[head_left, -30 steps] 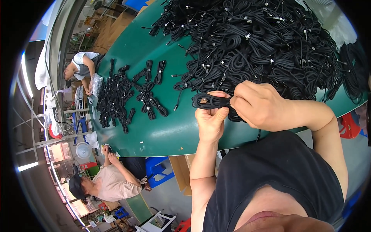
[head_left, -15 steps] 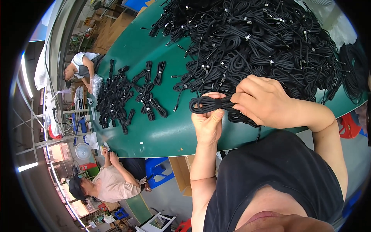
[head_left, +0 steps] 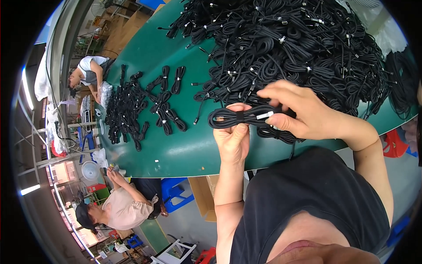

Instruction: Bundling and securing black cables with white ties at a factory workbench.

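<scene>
A coiled black cable [head_left: 251,115], bound at its middle by a black strap, lies level in my left hand [head_left: 233,145]. The left thumb presses on the near side of the strap, with fingers behind the coil. A silver-white connector [head_left: 264,115] shows on the coil's right half. My right hand [head_left: 310,113] is open at the right end, thumb beside the connector and fingers spread above it. Just below the coil, another bundle of black cable [head_left: 277,134] lies on the green table [head_left: 176,154].
A large heap of black cables [head_left: 285,53] covers the table's far right. Smaller tied coils [head_left: 127,105] lie to the left. One person [head_left: 127,207] works at the near-left edge, another [head_left: 90,72] farther off. A blue stool [head_left: 176,193] and a cardboard box [head_left: 204,202] stand below.
My right hand has come off the coil's right half, its fingers now spread, uncovering the connector. The left hand with the cable has shifted slightly left.
</scene>
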Motion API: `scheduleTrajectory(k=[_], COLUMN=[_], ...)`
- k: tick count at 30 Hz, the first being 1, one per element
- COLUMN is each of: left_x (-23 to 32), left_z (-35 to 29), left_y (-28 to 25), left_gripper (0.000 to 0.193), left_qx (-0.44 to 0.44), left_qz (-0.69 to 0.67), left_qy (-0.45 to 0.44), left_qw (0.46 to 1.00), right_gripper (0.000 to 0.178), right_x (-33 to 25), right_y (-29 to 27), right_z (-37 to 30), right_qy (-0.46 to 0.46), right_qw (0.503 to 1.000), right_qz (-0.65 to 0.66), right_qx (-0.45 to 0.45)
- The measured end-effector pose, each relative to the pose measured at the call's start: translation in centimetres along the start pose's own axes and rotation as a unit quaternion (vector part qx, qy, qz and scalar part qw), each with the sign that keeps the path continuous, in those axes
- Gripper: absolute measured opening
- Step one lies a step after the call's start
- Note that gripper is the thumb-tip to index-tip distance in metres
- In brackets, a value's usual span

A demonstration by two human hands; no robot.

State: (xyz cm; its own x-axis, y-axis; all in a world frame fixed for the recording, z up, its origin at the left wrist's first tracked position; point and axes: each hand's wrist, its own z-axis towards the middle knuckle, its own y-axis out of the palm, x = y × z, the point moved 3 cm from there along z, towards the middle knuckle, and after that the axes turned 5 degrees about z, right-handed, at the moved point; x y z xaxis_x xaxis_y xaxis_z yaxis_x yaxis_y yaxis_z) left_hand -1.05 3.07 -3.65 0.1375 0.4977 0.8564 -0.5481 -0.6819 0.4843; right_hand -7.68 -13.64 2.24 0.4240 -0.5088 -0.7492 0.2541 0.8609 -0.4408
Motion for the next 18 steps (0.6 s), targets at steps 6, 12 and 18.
scheduleTrajectory(k=[6, 12, 18], left_x=[1.7, 1.9, 1.7], left_z=[0.3, -2.3, -3.5], left_y=[0.7, -2.2, -5.0], left_gripper=[0.049, 0.032, 0.023], left_qx=[-0.015, -0.022, 0.065], left_qz=[0.028, 0.121, 0.214], left_qy=[0.053, 0.039, -0.133], left_qw=[0.998, 0.992, 0.966], right_gripper=[0.03, 0.026, 0.029], right_x=[1.0, 0.9, 1.5], right_y=[0.4, 0.9, 2.5], right_z=[0.1, -1.3, -1.9], right_qy=[0.101, 0.089, 0.149], right_qw=[0.983, 0.976, 0.957], right_qz=[0.128, 0.141, 0.146], right_qx=[-0.09, -0.138, -0.203])
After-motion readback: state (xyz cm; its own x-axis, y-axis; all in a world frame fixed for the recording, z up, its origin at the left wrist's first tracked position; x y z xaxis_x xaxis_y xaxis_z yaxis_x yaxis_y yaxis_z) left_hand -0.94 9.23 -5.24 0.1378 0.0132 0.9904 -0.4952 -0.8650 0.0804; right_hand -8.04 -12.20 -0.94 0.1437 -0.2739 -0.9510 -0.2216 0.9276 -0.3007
